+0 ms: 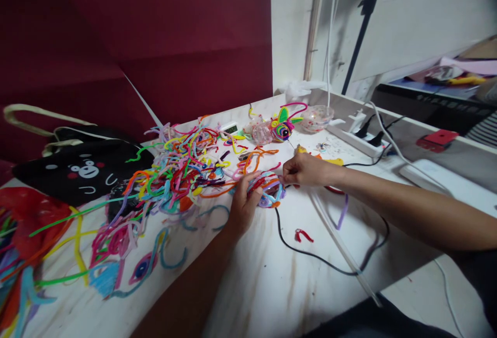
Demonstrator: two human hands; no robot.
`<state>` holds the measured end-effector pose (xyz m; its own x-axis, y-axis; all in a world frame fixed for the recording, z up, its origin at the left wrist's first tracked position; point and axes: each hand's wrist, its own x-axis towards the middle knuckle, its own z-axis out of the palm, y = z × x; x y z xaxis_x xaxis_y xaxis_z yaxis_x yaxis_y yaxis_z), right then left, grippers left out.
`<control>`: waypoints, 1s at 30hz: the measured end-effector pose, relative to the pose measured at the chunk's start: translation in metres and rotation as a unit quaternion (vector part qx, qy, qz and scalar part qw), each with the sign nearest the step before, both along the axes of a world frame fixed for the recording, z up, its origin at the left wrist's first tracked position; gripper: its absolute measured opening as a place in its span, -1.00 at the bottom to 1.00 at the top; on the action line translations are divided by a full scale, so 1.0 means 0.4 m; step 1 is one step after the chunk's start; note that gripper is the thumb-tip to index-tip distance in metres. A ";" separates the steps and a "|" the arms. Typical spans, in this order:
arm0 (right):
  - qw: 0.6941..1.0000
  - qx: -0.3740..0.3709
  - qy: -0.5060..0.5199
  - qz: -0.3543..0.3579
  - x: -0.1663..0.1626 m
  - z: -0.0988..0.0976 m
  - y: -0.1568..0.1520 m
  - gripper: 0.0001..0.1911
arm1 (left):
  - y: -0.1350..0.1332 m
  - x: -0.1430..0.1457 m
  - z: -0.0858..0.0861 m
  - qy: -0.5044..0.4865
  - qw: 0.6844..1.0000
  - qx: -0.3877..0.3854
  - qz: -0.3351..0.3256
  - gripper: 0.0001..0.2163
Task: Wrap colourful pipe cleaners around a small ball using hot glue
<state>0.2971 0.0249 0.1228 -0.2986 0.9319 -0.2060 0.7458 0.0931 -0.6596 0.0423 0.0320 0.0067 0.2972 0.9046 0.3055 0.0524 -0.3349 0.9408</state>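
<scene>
My left hand (pixel 245 204) is wrapped round the left side of a rounded craft piece (pixel 271 189) covered in striped pipe cleaners of blue, red, orange and lilac. At its right edge my right hand (pixel 301 170) is closed in a pinch against the piece; what sits between those fingertips is too small to make out. A yellow tool (pixel 334 162) lies partly hidden behind my right hand. Below it, a red bent pipe cleaner scrap (pixel 303 235) rests on the white table (pixel 267 276). Beyond the hands stands a colourful pipe-cleaner figure (pixel 282 130) with a big eye and green ears.
A tangled heap of pipe cleaners (pixel 186 157) spreads on the left, beside a black bag (pixel 85 170). A clear bowl (pixel 317 119) and a white power strip (pixel 359 138) stand at the back right. A black cord (pixel 310 254) and a long translucent stick (pixel 345 252) cross the right side.
</scene>
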 end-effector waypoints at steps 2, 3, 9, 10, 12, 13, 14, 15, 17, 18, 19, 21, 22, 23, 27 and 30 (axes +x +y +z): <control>1.000 0.009 -0.014 -0.007 -0.005 0.004 -0.005 -0.69 | 0.001 0.001 0.000 0.000 1.000 0.006 0.000 -0.58; 1.000 0.014 -0.022 -0.010 -0.008 0.007 -0.008 -0.68 | 0.001 0.001 0.000 0.001 1.000 0.010 -0.001 -0.58; 0.993 0.051 -0.096 -0.036 -0.033 0.022 -0.024 -0.64 | -0.002 0.006 0.002 0.014 0.999 0.028 0.010 -0.62; 0.991 0.062 -0.113 -0.041 -0.039 0.023 -0.026 -0.65 | -0.002 0.008 0.001 0.016 0.999 0.028 0.014 -0.62; 0.984 0.084 -0.149 -0.052 -0.051 0.026 -0.031 -0.70 | -0.004 0.012 0.000 0.017 0.999 0.029 0.023 -0.63; 0.980 0.094 -0.167 -0.058 -0.058 0.027 -0.034 -0.73 | -0.005 0.015 -0.001 0.017 0.999 0.030 0.028 -0.64; 0.976 0.102 -0.184 -0.062 -0.064 0.028 -0.038 -0.76 | -0.007 0.018 -0.002 0.018 0.999 0.032 0.033 -0.64; 0.971 0.109 -0.202 -0.066 -0.071 0.029 -0.042 -0.78 | -0.008 0.021 -0.003 0.018 0.999 0.036 0.037 -0.65; 0.962 0.119 -0.235 -0.072 -0.084 0.031 -0.049 -0.81 | -0.012 0.028 -0.003 0.019 0.998 0.044 0.044 -0.66; 0.957 0.123 -0.250 -0.075 -0.090 0.032 -0.052 -0.81 | -0.013 0.031 -0.003 0.020 0.997 0.049 0.048 -0.67; 0.953 0.127 -0.264 -0.077 -0.095 0.034 -0.055 -0.81 | -0.015 0.034 -0.004 0.020 0.997 0.053 0.052 -0.68; 0.945 0.133 -0.289 -0.080 -0.106 0.038 -0.061 -0.79 | -0.018 0.040 -0.004 0.021 0.996 0.058 0.060 -0.69; 0.941 0.136 -0.300 -0.081 -0.111 0.039 -0.064 -0.79 | -0.019 0.043 -0.004 0.021 0.996 0.060 0.064 -0.69; 0.937 0.139 -0.309 -0.082 -0.116 0.040 -0.068 -0.77 | -0.019 0.045 -0.005 0.020 0.996 0.062 0.067 -0.70; 0.927 0.149 -0.336 -0.080 -0.130 0.039 -0.084 -0.74 | -0.019 0.052 -0.005 0.020 0.994 0.068 0.079 -0.71; 0.923 0.161 -0.344 -0.069 -0.134 0.030 -0.094 -0.73 | -0.020 0.054 -0.006 0.021 0.994 0.075 0.081 -0.71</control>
<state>0.2436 -0.0129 0.1349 -0.0753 0.9971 -0.0082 0.9970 0.0754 0.0189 0.0640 0.0241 0.0043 0.1670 0.8866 0.4313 0.1546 -0.4556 0.8766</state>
